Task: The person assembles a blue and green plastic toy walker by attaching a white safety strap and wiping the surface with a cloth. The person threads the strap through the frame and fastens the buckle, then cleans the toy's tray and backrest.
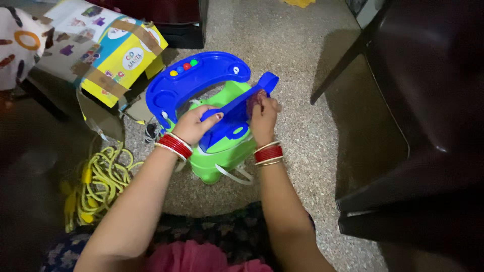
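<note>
A green plastic child seat [222, 161] sits on the speckled floor in front of me. A curved blue tray [191, 83] with coloured buttons lies against its far side. My left hand [194, 123] grips the near end of a blue plastic panel [232, 108] that stands tilted over the seat. My right hand [263, 116] presses a small reddish scrub pad [256, 96] against the panel's upper end. Both wrists wear red bangles.
A yellow and white cardboard box [108, 48] lies at the upper left. A coil of yellow cord [103, 179] is on the floor at the left. Dark chairs [423, 126] stand close on the right. White straps [234, 175] hang from the seat.
</note>
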